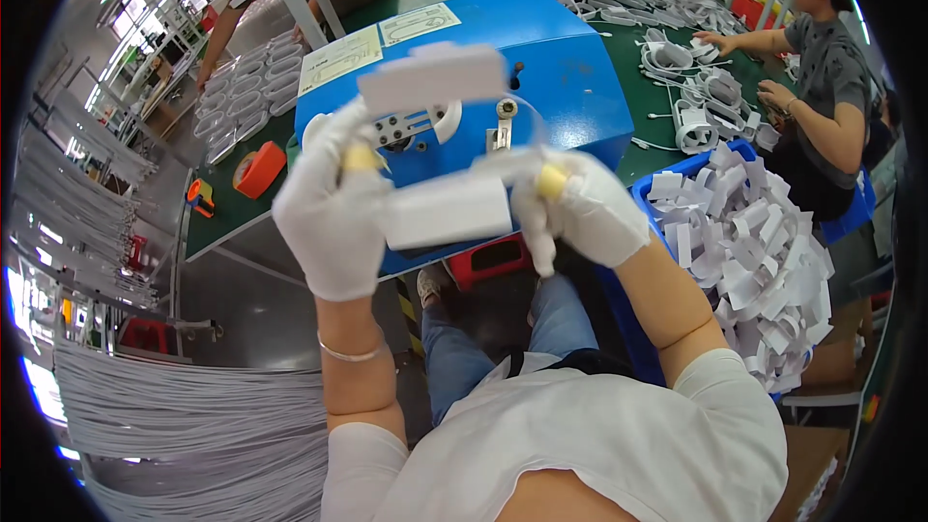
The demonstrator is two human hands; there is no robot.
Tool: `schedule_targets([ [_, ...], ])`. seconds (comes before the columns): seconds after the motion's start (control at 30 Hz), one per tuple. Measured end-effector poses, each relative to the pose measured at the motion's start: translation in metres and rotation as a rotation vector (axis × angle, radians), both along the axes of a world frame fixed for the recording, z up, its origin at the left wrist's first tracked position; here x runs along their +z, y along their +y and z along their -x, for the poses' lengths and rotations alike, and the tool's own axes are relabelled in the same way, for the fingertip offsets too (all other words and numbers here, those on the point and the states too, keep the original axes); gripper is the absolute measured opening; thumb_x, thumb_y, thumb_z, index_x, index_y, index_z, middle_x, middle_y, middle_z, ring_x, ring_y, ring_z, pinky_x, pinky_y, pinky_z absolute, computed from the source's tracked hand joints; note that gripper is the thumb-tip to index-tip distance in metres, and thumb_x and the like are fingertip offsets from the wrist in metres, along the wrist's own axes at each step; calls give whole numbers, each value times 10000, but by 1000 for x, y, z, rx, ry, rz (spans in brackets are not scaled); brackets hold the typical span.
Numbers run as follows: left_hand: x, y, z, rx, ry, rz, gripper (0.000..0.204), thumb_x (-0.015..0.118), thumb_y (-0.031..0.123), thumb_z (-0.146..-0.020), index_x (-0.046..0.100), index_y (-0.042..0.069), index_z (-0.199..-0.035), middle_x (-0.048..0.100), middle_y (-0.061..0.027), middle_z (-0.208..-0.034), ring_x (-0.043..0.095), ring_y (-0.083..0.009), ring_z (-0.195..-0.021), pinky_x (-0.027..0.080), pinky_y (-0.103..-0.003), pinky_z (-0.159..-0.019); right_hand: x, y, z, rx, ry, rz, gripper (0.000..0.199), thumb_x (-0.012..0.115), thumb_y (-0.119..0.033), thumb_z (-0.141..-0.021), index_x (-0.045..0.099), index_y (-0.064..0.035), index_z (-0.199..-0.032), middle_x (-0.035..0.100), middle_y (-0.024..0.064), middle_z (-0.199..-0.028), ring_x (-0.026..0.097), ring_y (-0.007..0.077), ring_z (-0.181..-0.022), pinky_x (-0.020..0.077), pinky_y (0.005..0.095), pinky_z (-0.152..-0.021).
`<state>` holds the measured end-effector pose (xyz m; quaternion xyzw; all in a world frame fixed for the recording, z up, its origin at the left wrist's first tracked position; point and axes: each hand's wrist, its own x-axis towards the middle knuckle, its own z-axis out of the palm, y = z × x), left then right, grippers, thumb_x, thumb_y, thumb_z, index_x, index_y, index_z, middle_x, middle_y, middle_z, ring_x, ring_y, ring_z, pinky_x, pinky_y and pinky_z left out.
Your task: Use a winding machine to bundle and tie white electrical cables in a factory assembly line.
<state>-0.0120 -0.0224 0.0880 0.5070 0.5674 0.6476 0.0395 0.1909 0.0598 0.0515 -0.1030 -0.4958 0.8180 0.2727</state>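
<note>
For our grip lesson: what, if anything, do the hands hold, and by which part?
The left hand seems to hold the lower white piece by its left end; blur hides any hold by the right hand.

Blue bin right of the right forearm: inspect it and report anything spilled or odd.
The blue bin looks overfilled: white pieces lie jumbled at all angles, heaped above its rim and hiding its right side. Some might slide off, but no clear spill shows.
</note>
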Motion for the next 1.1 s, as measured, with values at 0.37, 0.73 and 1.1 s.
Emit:
schedule_targets([
  [0.37,-13,23,40,448,358,-144,236,580,-26,-816,673,-11,-1033,691,-112,-860,649,-123,-744,517,-232,-680,25,48,60,-822,-139,-1205,276,597,-153,-907,584,-14,-1145,626,75,-1019,607,132,-892,482,243,-814],
  [0.73,-56,12,54,79,-222,-156,448,493,379,-953,550,5,-1193,625,-31,-778,491,-48,-512,370,-170,-441,28,78,70,-360,-303,-854,365,591,-281,-911,566,-59,-1200,614,65,-1078,565,159,-1015,462,265,-886],
  [1.1,-88,18,15,-294,-820,90,295,559,208,-924,583,-65,-1032,662,-166,-832,620,-173,-539,518,-272,-410,61,62,108,-399,-360,-1020,303,632,-293,-880,620,-11,-989,584,51,-826,554,129,-772,481,274,-726],
])
